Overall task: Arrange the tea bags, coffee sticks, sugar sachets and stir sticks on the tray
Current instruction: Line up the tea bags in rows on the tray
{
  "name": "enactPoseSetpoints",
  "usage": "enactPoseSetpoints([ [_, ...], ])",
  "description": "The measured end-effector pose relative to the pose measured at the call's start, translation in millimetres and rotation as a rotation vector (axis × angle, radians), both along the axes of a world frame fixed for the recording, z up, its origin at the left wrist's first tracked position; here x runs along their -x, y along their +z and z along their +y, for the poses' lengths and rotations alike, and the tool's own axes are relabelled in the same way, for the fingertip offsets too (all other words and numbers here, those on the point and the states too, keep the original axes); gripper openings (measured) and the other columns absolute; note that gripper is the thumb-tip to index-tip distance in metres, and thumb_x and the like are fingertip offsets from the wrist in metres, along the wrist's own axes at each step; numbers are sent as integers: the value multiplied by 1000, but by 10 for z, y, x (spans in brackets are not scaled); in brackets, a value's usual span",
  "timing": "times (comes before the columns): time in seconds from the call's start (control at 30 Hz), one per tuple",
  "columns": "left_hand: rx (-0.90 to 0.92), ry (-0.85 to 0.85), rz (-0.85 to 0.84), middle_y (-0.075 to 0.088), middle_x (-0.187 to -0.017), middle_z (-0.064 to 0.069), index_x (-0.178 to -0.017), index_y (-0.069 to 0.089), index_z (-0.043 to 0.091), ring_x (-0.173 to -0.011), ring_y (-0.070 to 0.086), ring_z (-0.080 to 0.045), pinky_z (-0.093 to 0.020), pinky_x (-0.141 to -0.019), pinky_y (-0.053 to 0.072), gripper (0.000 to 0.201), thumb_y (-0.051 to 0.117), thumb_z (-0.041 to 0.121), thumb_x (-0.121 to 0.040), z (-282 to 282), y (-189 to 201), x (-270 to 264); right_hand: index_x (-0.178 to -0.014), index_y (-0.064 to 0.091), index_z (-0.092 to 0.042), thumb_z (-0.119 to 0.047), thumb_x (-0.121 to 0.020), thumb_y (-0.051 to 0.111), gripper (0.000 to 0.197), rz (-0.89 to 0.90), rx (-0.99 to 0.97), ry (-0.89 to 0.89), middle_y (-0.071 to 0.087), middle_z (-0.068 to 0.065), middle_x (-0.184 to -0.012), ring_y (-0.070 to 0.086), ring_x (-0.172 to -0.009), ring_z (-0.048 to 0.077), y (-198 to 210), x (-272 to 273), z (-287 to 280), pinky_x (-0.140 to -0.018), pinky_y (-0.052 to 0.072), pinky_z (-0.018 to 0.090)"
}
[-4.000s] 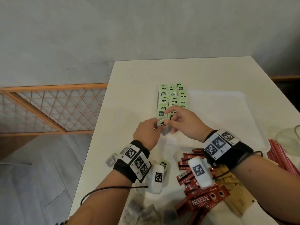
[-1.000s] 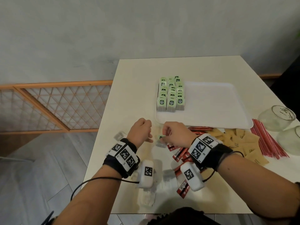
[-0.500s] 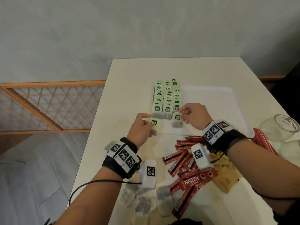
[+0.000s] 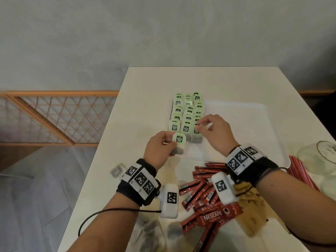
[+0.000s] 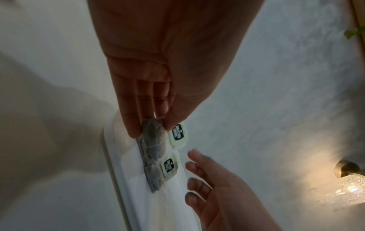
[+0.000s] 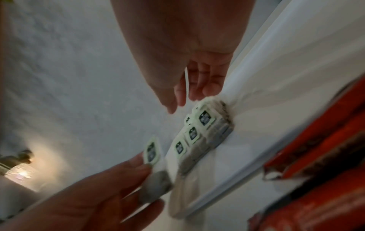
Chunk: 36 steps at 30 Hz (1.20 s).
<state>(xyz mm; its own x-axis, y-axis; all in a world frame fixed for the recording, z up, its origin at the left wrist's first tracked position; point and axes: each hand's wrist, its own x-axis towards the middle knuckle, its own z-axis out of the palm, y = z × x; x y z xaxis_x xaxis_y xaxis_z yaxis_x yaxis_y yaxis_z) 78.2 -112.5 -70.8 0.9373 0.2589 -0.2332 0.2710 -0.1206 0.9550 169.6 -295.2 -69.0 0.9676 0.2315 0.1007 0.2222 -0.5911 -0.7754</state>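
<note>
Left hand (image 4: 160,150) pinches tea bag (image 4: 179,142), fingers (image 5: 138,118) clamped on pouch, green tag up so label shows. Bag hangs just over near left corner of tray (image 4: 245,124), beside front of tea bag rows (image 4: 187,113); likely going there next.

Right hand (image 4: 214,131) at front of right row, fingers (image 6: 199,87) loose and apart, holding nothing, looks like tidying last bag.

Rows packed at tray's left end, leaving room for other kinds. Coffee sticks (image 4: 201,193), sugar sachets (image 4: 251,213), stir sticks (image 4: 301,171) wait on worktop (image 4: 181,79) near tray's front edge.
</note>
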Motion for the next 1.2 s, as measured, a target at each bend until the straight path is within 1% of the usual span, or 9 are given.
enactPoseSetpoints([
  [0.13, -37, -15, -34, 72, -94, -10, -104, 66, 11, -76, 74, -26, -36, -70, 60, 20, 62, 0, -87, -161, 18, 15, -96, 70, -23, -34, -87, 69, 14, 232, -56, 272, 67, -5, -87, 61, -68, 7, 128, 178, 80, -56, 44, 13],
  [0.23, -46, -1, -35, 72, -93, -9, -104, 66, 9, -74, 74, -25, -39, -69, 61, 18, 63, 2, -88, -251, 19, 42, -90, 66, -21, -23, -91, 66, 3, 179, 11, 308, 64, -5, -77, 62, -62, 11, 105, 194, 65, -52, 42, 8],
  [0.43, -222, 193, -6, 67, -80, 0, -94, 68, 14, -65, 64, -15, -30, -56, 55, 12, 63, 7, -85, -211, -34, 155, -87, 67, -18, -23, -92, 64, 8, 82, 186, 219, 61, -10, -81, 55, -74, 7, -22, 101, -22, -66, 38, 18],
  [0.63, -318, 160, 11, 68, -79, 3, -91, 68, 19, -64, 65, -14, -30, -62, 51, 10, 65, 11, -85, 84, -20, 268, -91, 75, -16, -25, -91, 65, 13, 5, 208, 144, 72, -1, -90, 65, -83, 17, -3, 26, 155, -77, 52, 32],
  [0.83, -350, 102, 69, 69, -68, -2, -91, 68, 19, -56, 61, -13, -29, -62, 50, 5, 67, 19, -86, 485, 185, 344, -95, 74, -17, -24, -91, 64, 12, 0, 285, 98, 71, -1, -98, 65, -91, 19, 63, 23, 309, -83, 54, 36],
  [0.97, -502, 28, 123, 70, -76, 2, -97, 65, 22, -68, 65, -13, -24, -61, 48, 12, 70, 25, -86, 820, 289, 436, -103, 65, -21, -24, -87, 67, 17, -71, 259, 54, 55, -5, -101, 54, -86, 12, 62, 127, 345, -77, 45, 29],
  [1.03, -583, -31, 164, 68, -83, 5, -103, 62, 26, -75, 64, -11, -22, -61, 44, 28, 77, 28, -80, 984, 304, 512, -101, 66, -22, -19, -86, 68, 16, -84, 172, 77, 58, -5, -95, 53, -80, 9, 67, 246, 403, -75, 44, 27],
  [1.13, -656, -180, 295, 58, -108, 5, -121, 52, 33, -94, 60, -16, -29, -76, 49, 64, 87, 35, -67, 1171, 254, 659, -93, 71, -21, -12, -84, 69, 13, -13, 71, 181, 63, -8, -84, 54, -71, 0, 64, 477, 502, -71, 44, 18],
  [1.2, -751, -229, 363, 50, -121, -2, -130, 49, 33, -105, 56, -23, -36, -86, 50, 75, 87, 33, -66, 1255, 179, 740, -91, 71, -20, -12, -84, 71, 11, 37, 74, 249, 64, -7, -83, 53, -69, -1, 48, 617, 560, -69, 42, 12],
])
